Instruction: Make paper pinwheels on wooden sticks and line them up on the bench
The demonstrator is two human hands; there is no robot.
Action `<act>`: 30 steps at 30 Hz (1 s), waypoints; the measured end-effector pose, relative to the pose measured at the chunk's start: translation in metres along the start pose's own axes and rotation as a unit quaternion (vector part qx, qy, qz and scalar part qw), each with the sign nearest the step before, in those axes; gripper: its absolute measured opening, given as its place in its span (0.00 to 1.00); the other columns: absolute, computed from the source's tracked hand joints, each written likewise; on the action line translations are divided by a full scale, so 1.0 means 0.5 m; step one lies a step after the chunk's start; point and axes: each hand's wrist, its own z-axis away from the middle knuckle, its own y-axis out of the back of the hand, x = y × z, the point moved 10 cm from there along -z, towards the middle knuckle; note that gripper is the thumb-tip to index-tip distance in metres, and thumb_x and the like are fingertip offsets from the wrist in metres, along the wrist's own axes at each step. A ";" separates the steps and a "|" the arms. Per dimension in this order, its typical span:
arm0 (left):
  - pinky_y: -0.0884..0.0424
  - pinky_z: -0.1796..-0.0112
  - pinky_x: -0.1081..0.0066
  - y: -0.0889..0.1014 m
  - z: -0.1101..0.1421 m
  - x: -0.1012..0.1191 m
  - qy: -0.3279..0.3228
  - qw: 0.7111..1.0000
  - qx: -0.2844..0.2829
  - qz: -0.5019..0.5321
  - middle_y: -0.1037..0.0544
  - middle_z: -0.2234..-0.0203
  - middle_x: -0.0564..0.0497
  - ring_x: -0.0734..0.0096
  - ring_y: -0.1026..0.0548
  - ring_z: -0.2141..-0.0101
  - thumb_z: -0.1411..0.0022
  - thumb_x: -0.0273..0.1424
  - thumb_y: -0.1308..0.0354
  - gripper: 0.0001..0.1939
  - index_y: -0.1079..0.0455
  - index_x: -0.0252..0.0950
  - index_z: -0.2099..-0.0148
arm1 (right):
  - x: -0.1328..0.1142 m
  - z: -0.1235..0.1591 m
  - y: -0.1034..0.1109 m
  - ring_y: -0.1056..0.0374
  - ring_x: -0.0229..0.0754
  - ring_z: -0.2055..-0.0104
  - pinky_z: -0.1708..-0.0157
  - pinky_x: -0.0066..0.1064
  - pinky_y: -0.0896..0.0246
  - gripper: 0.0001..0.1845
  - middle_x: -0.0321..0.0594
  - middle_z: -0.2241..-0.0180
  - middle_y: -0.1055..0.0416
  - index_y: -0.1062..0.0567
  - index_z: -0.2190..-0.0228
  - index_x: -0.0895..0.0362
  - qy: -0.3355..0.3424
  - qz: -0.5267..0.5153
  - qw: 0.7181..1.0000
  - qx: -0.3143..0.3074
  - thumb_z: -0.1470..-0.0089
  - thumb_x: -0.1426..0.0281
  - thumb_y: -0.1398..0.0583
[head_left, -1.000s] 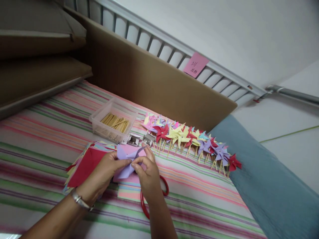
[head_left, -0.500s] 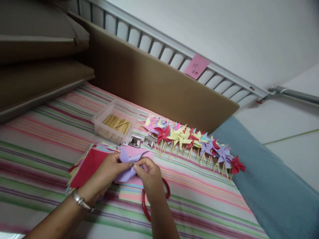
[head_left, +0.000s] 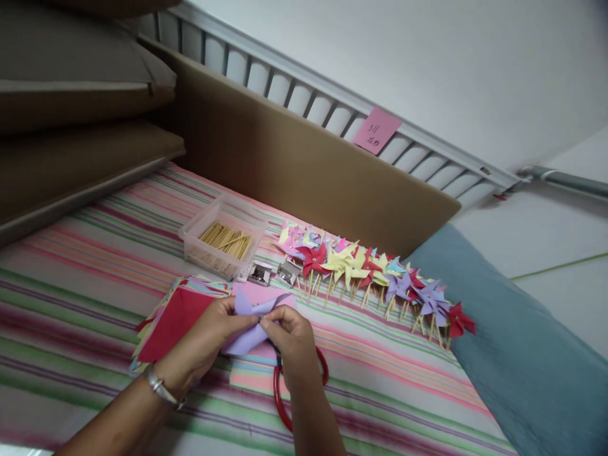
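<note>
A purple paper pinwheel (head_left: pixel 249 341), its corners folded toward the centre, is held between both hands. My left hand (head_left: pixel 216 332) grips its left side with the thumb pressed near the middle. The fingertips of my right hand (head_left: pixel 289 332) pinch at the pinwheel's centre; whether a small pin is between them I cannot make out. Beneath the right forearm lie scissors with red handles (head_left: pixel 281 405), their blades mostly hidden. Pink paper (head_left: pixel 259 291) lies under the pinwheel. Left of it is a stack of coloured paper topped with a red sheet (head_left: pixel 173 323).
A clear plastic box (head_left: pixel 190 247) holds short wooden sticks (head_left: pixel 225 239). Two small open boxes (head_left: pixel 286 273) with tiny metal pieces stand beside it. A row of finished pinwheels (head_left: pixel 354 263) lies along the cardboard panel (head_left: pixel 304 164). Striped cloth (head_left: pixel 380 380) covers the surface.
The view has shifted slightly, so everything sits a little lower and further right. Both hands keep hold of the purple pinwheel, with the right fingers still at its centre.
</note>
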 end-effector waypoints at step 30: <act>0.31 0.68 0.70 -0.001 0.008 0.008 -0.013 1.000 -0.007 -0.009 0.19 0.74 0.46 0.65 0.25 0.72 0.62 0.32 0.28 0.14 0.21 0.31 0.69 | -0.007 0.010 -0.007 0.43 0.35 0.78 0.76 0.26 0.49 0.06 0.31 0.83 0.33 0.27 0.82 0.57 -0.025 -0.069 0.997 0.004 0.64 0.70 0.34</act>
